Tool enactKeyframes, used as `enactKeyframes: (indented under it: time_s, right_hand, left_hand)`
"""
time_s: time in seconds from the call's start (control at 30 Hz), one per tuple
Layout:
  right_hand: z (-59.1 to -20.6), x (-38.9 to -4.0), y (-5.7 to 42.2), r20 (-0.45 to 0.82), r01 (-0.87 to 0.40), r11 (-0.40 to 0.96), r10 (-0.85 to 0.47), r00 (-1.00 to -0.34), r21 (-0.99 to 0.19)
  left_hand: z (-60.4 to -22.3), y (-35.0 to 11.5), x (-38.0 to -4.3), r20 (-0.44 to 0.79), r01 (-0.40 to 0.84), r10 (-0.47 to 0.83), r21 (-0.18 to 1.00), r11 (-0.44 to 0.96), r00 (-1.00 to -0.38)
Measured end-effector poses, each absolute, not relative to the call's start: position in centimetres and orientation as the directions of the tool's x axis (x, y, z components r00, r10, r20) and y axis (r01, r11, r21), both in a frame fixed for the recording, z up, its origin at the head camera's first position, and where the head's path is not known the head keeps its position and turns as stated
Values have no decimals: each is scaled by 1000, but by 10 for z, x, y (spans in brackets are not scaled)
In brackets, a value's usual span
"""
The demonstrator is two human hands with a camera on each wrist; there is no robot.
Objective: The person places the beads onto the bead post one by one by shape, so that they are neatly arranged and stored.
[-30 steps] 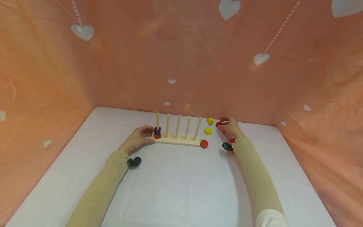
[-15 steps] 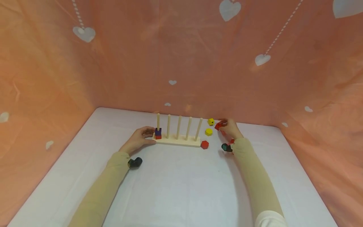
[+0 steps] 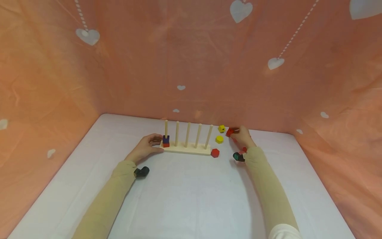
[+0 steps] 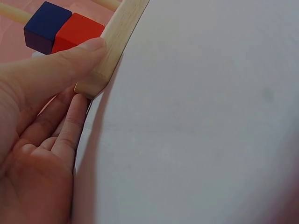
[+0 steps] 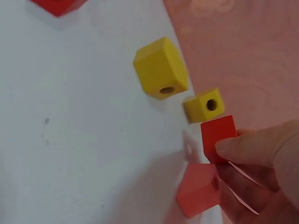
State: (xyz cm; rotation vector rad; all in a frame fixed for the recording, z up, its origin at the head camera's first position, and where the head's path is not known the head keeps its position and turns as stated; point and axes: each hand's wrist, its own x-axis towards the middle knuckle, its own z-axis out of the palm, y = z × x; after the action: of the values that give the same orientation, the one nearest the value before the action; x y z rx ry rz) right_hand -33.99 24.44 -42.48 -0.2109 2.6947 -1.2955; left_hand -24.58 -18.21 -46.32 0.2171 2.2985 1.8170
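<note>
The red block (image 5: 219, 128) is near the far edge of the counter (image 3: 179, 196), pinched by thumb and fingers of the right hand (image 3: 243, 136). The left hand (image 3: 144, 146) holds the end of the pegged base (image 3: 189, 151) likewise. This seems the picking-up step; next, I judge, calls for a steady lift clear of the paler red block (image 5: 197, 190).

Pale-wood rack (image 3: 186, 150), navy blk (image 4: 43, 22), red blks (image 5: 216, 133) & solid yellow blks (image 5: 159, 67) contrast w/ plain white tabletop (image 3: 179, 196); sleeves (image 3: 270, 189) tan, wrist cams (image 3: 142, 172) black, R one w/ teal-green face (image 3: 236, 156); bkgd. drape (image 3: 185, 56) coral-orange, patterned w/ white hearts (image 3: 241, 11) & white dotted lines (image 3: 298, 29).
</note>
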Motion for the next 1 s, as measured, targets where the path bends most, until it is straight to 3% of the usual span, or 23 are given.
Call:
enactKeyframes:
  time_s: [0.2, 0.47, 0.73, 1.0]
  right_hand:
    - [-404, -332, 244, -6, -115, 605, -195, -981, -788]
    - [-364, -326, 235, 210, -311, 522, -244, -947, -794]
    - [-325, -312, 199, 290, -376, 464, -248, -924, -802]
    - [-313, -295, 153, 351, -441, 293, -313, -883, -848]
  left_hand:
    - [-465, -183, -246, -71, -11, 239, 970, 244, -968]
    - [-467, -184, -249, -65, -5, 244, 971, 240, -967]
    - [-464, -186, -249, -81, -14, 232, 961, 278, -969]
    - [-463, -185, -247, -67, -10, 248, 975, 224, -967]
